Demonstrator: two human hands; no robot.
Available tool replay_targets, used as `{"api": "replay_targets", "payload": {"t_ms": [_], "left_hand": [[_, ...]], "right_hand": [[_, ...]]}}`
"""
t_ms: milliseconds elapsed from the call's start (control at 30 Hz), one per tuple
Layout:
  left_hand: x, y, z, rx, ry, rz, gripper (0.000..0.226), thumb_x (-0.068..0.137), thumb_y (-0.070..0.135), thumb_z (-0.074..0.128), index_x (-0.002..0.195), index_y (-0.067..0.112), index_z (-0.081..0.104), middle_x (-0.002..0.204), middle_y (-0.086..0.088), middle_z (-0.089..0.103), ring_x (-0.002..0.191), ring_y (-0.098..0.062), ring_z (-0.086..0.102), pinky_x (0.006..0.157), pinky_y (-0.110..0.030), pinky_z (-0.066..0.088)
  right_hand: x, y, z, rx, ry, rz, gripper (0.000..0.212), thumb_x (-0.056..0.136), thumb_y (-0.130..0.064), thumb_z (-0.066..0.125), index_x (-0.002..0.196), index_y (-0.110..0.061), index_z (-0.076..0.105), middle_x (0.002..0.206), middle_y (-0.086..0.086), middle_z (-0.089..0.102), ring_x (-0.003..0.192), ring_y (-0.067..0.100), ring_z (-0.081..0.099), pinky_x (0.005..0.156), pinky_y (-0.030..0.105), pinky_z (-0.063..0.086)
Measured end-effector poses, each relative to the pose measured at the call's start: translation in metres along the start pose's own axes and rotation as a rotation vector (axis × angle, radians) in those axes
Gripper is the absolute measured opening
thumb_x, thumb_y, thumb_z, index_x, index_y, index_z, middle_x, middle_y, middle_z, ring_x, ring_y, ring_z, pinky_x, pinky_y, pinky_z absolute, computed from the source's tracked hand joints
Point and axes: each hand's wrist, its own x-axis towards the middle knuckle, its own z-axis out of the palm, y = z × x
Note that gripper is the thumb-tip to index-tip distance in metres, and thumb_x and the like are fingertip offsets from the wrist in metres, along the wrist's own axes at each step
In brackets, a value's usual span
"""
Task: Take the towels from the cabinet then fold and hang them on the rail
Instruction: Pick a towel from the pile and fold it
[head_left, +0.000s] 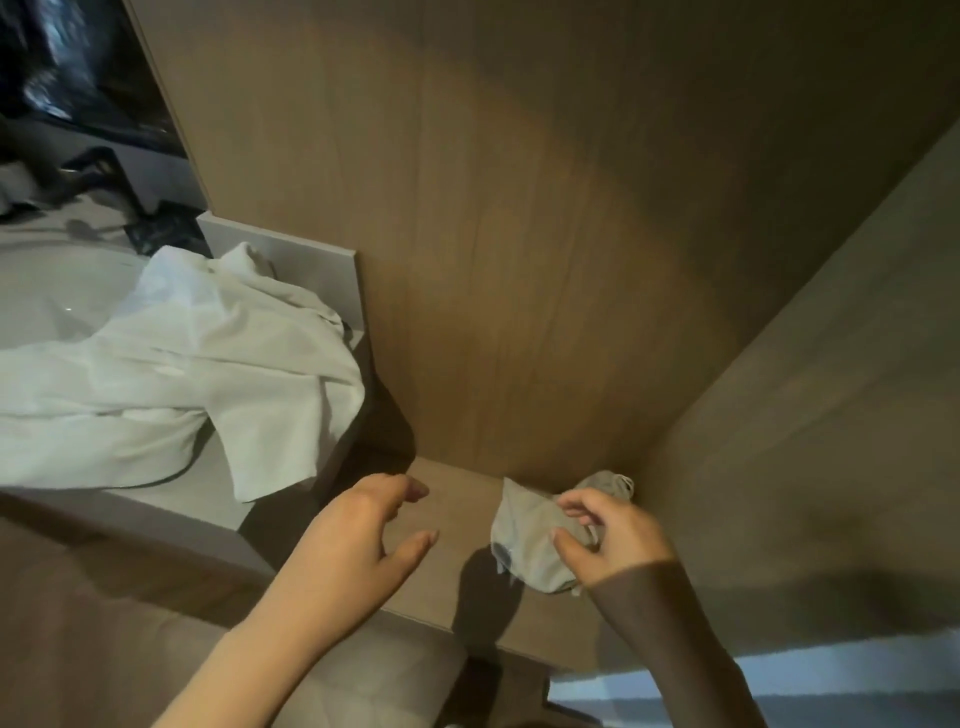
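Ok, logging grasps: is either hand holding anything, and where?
The right hand pinches the small crumpled grey cloth at its right side; left hand holds nothing.

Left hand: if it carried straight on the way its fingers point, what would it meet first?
Probably the grey cloth that the right hand pinches; only bare shelf lies between, though depth is unclear.

I note right hand (608, 540) pinching a grey towel (524, 535) at the cabinet shelf's (457, 501) back right corner. Left hand (358, 540) open, apart from it. White towel (182, 364) heaped at counter's (171, 512) right edge.
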Motion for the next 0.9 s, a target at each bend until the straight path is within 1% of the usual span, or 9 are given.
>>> {"api": "replay_targets", "payload": {"t_ms": [67, 133, 233, 333, 467, 567, 667, 733, 900], "left_hand": [[-0.002, -0.004, -0.002, -0.038, 0.034, -0.055, 0.040, 0.088, 0.039, 0.065, 0.126, 0.030, 0.057, 0.122, 0.017, 0.057, 0.107, 0.006, 0.053, 0.082, 0.001, 0.036], [-0.005, -0.013, -0.007, -0.074, 0.066, -0.105, 0.037, 0.086, 0.037, 0.067, 0.122, 0.031, 0.059, 0.117, 0.017, 0.059, 0.099, 0.009, 0.053, 0.076, 0.003, 0.035], [-0.013, -0.034, -0.016, -0.107, 0.117, -0.165, 0.032, 0.085, 0.037, 0.068, 0.116, 0.032, 0.063, 0.112, 0.017, 0.062, 0.101, 0.004, 0.057, 0.084, -0.007, 0.040], [-0.021, -0.057, -0.030, -0.155, 0.179, -0.226, 0.030, 0.084, 0.038, 0.069, 0.113, 0.034, 0.064, 0.110, 0.018, 0.064, 0.103, -0.001, 0.060, 0.090, -0.019, 0.047], [-0.027, -0.094, -0.052, -0.207, 0.233, -0.258, 0.024, 0.083, 0.035, 0.071, 0.106, 0.038, 0.063, 0.105, 0.018, 0.067, 0.100, 0.000, 0.062, 0.092, -0.027, 0.051], [-0.032, -0.130, -0.074, -0.228, 0.263, -0.266, 0.026, 0.083, 0.036, 0.071, 0.108, 0.035, 0.064, 0.106, 0.019, 0.066, 0.100, 0.001, 0.062, 0.092, -0.024, 0.050], [-0.036, -0.168, -0.104, -0.255, 0.258, -0.262, 0.034, 0.082, 0.043, 0.069, 0.113, 0.033, 0.063, 0.109, 0.020, 0.064, 0.101, 0.002, 0.061, 0.092, -0.024, 0.049], [-0.038, -0.194, -0.125, -0.288, 0.255, -0.263, 0.033, 0.082, 0.040, 0.070, 0.114, 0.032, 0.064, 0.110, 0.019, 0.065, 0.102, 0.001, 0.061, 0.093, -0.025, 0.050], [-0.046, -0.252, -0.164, -0.300, 0.245, -0.279, 0.030, 0.083, 0.035, 0.071, 0.111, 0.030, 0.064, 0.105, 0.017, 0.067, 0.097, 0.001, 0.062, 0.086, -0.019, 0.048]], "right_hand": [[0.011, -0.001, -0.002, -0.011, -0.026, -0.026, 0.031, 0.088, -0.025, 0.069, 0.119, -0.023, 0.064, 0.109, -0.009, 0.065, 0.103, 0.007, 0.059, 0.090, 0.024, 0.050], [0.021, -0.007, -0.001, -0.023, -0.037, -0.065, 0.030, 0.088, -0.025, 0.069, 0.118, -0.023, 0.065, 0.108, -0.009, 0.065, 0.102, 0.007, 0.060, 0.089, 0.026, 0.051], [0.033, -0.024, 0.004, -0.026, -0.040, -0.116, 0.028, 0.087, -0.026, 0.070, 0.115, -0.025, 0.066, 0.108, -0.009, 0.066, 0.103, 0.008, 0.060, 0.091, 0.030, 0.051], [0.041, -0.046, 0.014, -0.022, -0.053, -0.161, 0.027, 0.087, -0.028, 0.070, 0.114, -0.028, 0.065, 0.108, -0.012, 0.065, 0.102, 0.004, 0.059, 0.091, 0.026, 0.050], [0.048, -0.082, 0.036, -0.040, -0.070, -0.201, 0.028, 0.089, -0.031, 0.068, 0.117, -0.031, 0.063, 0.109, -0.015, 0.062, 0.105, 0.002, 0.056, 0.092, 0.025, 0.050], [0.051, -0.117, 0.058, -0.037, -0.075, -0.229, 0.029, 0.090, -0.030, 0.068, 0.118, -0.029, 0.063, 0.110, -0.012, 0.063, 0.104, 0.003, 0.057, 0.092, 0.026, 0.050], [0.054, -0.156, 0.087, -0.049, -0.093, -0.213, 0.029, 0.090, -0.033, 0.067, 0.118, -0.031, 0.062, 0.111, -0.014, 0.062, 0.103, 0.000, 0.056, 0.087, 0.018, 0.048], [0.055, -0.182, 0.109, -0.040, -0.105, -0.203, 0.029, 0.090, -0.036, 0.066, 0.118, -0.033, 0.061, 0.111, -0.017, 0.061, 0.102, -0.003, 0.055, 0.083, 0.014, 0.046], [0.059, -0.232, 0.158, 0.047, -0.075, -0.104, 0.023, 0.086, -0.040, 0.069, 0.107, -0.044, 0.059, 0.092, -0.032, 0.053, 0.089, -0.006, 0.055, 0.067, 0.010, 0.043]]}}
